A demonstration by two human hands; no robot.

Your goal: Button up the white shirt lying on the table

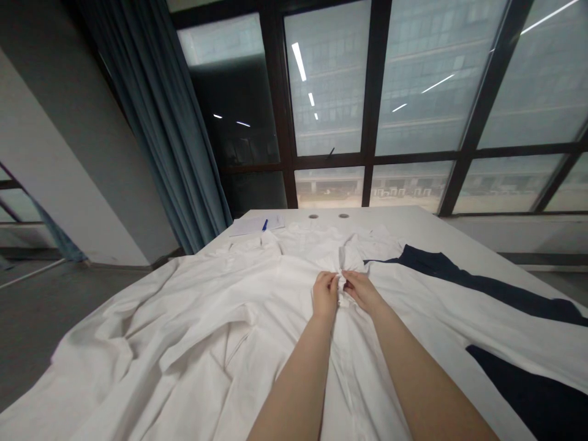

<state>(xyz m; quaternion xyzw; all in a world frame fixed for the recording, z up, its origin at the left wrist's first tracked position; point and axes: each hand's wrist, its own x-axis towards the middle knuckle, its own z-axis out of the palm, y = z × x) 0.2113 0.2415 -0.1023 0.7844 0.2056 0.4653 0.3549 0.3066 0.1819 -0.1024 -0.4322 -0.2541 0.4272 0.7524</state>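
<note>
A long white table (413, 229) runs away toward the windows, with a sheet of paper (250, 226) and a blue pen (264, 225) near its far edge. A white button-front garment (184, 324), probably a coat, spreads across the table and hangs over the near left edge. Navy fabric (519, 392) lies along the right side. At the garment's centre, the left hand (325, 294) and right hand (361, 291) are closed, pinching a gathered fold of its front between them.
</note>
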